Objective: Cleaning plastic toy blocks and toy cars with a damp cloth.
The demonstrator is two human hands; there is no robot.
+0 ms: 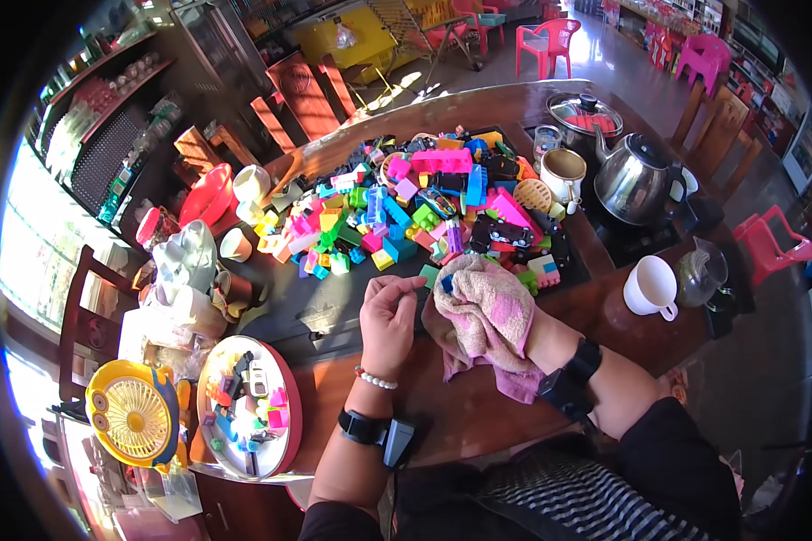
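A pale towel with pink patches [490, 304] drapes over my right hand, hiding its fingers; only the wrist shows below the cloth. A small dark blue piece [447, 283] shows at the towel's left fold, seemingly held in it. My left hand [388, 323] is beside the towel, fingers curled and index finger pointing right. Its fingertip meets the edge of a green block [429, 275]; whether it grips the block is unclear. Just beyond both hands spreads a heap of colourful plastic building blocks [386, 213], mixed with toy cars such as a black one [504, 233].
A round red-rimmed tray [292, 412] of toys stands at left, beside a yellow fan [135, 422]. On the right are a white mug [650, 285], a glass jug [702, 274], a steel kettle [633, 179] and an enamel cup [563, 177]. Cups crowd the left edge.
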